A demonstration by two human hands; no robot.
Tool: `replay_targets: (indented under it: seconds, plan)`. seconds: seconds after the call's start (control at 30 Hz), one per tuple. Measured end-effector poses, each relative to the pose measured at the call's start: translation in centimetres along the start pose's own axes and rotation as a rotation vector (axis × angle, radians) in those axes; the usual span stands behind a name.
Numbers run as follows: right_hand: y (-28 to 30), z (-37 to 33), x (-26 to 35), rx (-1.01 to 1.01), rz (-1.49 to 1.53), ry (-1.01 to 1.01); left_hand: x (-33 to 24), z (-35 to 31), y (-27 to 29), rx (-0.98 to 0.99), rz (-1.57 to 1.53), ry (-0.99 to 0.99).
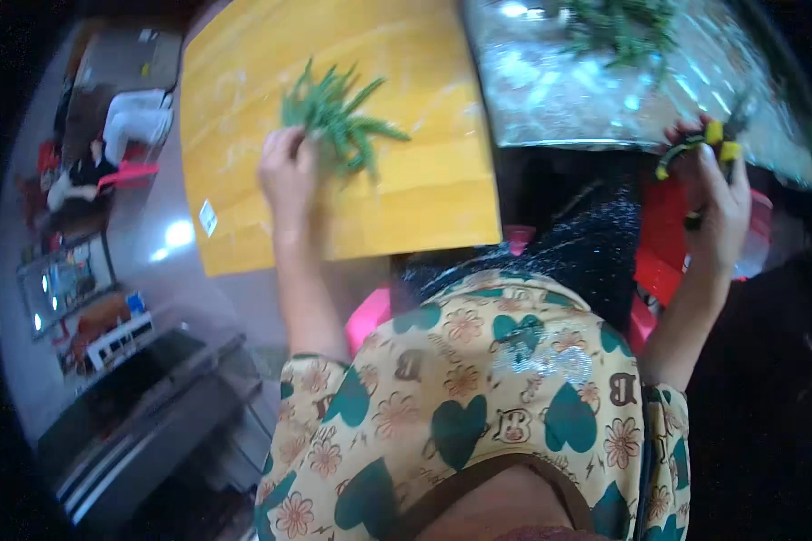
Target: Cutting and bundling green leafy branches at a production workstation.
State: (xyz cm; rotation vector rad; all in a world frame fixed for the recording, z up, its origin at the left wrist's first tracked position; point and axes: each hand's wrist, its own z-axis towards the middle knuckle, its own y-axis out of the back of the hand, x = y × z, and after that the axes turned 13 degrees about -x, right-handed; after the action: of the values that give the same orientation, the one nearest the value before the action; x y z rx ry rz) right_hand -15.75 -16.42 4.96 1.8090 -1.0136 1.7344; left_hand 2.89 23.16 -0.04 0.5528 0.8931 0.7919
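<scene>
Head view, landmark: We take the yellow, four-cornered, smooth-faced board as reference; its surface carries a faint sheen and pale smears, with a small white sticker near its lower left corner.
Green bunch: We find a loose, splayed bunch of slender, feathery green sprigs lying near the middle of the board.
Left hand: The bare left hand is over the board at the bunch's left edge, thumb and forefinger drawn close together; blur prevents us from telling whether a stem is pinched.
Right hand: To the right of the board, the bare right hand has its fingers curled around a yellow-and-black hand tool, its exact kind unclear.
Second heap: Right of the board, a silvery, crinkled, glossy sheet bears a tangled heap of green sprigs, touched by neither hand.
Progress: We judge the bunch on the board to be under handling, unfinished; whether the heap is done or waiting, we cannot tell.
</scene>
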Motion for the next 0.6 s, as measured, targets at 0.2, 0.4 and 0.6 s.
replay_targets:
  seconds: [0.2,0.4,0.6]
  plan:
    - [-0.9,-0.6,0.8,0.029,-0.027,0.074,-3.3,0.8,2.0,-0.14,0.099,-0.017]
    - [-0.3,-1.2,0.7,0.004,0.0,0.068,-13.1,3.1,-0.6,-0.189,-0.241,-0.353]
    - [-0.6,-2.4,0.3,0.063,-0.037,0.058,-22.8,5.7,-11.5,-0.089,-0.397,-0.641]
